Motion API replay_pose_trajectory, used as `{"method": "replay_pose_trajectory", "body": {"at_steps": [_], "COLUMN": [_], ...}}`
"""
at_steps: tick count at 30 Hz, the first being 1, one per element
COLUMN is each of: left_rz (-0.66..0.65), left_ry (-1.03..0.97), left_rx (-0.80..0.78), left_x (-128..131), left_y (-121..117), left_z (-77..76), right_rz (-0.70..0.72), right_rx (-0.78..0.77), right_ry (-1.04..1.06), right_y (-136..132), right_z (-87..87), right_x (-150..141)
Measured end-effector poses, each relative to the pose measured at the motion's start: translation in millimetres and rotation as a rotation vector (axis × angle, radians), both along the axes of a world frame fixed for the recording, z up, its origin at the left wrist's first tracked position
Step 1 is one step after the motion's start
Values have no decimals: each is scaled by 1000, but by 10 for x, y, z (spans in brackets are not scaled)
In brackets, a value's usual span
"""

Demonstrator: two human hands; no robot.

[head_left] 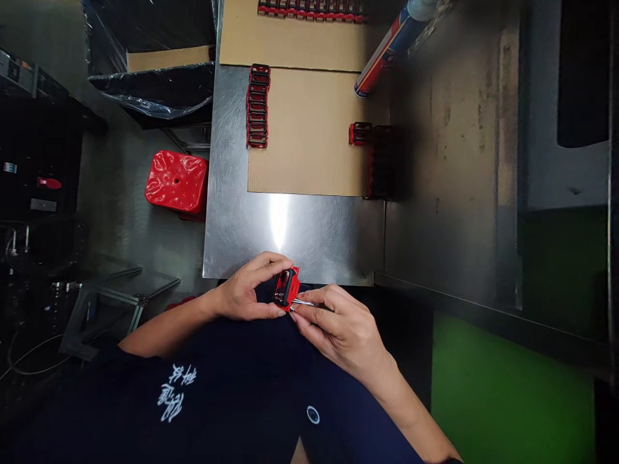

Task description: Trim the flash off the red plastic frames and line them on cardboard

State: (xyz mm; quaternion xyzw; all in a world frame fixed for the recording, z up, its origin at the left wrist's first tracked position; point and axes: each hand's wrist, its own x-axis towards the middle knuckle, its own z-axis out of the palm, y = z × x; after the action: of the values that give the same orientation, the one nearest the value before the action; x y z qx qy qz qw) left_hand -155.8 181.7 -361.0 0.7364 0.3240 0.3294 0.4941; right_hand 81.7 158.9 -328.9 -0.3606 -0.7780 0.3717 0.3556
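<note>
Between the thumb and fingers of my left hand [249, 287] is a small red and black plastic frame [289, 288], held near the front edge of the metal table. It is tilted, with its black-rimmed opening facing left. My right hand [341, 319] pinches a thin shiny metal tool [304, 301], perhaps tweezers, whose tip meets the right side of the frame. The exact contact point is too small to make out. Further back, a row of similar red and black frames [258, 106] lines the left side of a cardboard sheet [309, 142].
More frames [360, 133] sit at the cardboard's right edge, and another row [309, 9] lies at the back. A red and blue tube [387, 55] leans at the back right. Left of the metal table [232, 225] are a red stool [177, 180] and a plastic-lined black bin [155, 90].
</note>
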Motion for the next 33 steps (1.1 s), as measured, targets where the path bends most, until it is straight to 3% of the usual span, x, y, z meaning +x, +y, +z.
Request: {"method": "replay_pose_trajectory", "body": {"at_steps": [16, 22, 28, 31, 33], "left_rz": [31, 150, 183, 195, 229], "left_ry": [12, -183, -238, -232, -207], "left_rx": [-51, -177, -253, -278, -289], "left_x": [-19, 26, 44, 27, 11], "left_y": [-38, -133, -150, -176, -126], "left_z": [-35, -167, -185, -218, -310], "right_rz": [-1, -183, -408, -507, -610], "right_rx": [-22, -132, -392, -453, -501], "right_ry": [16, 90, 195, 246, 255], "right_y": [9, -59, -122, -129, -120], "right_z": [77, 38, -178, -427, -690], "right_x": [-71, -109, -68, -37, -3]}}
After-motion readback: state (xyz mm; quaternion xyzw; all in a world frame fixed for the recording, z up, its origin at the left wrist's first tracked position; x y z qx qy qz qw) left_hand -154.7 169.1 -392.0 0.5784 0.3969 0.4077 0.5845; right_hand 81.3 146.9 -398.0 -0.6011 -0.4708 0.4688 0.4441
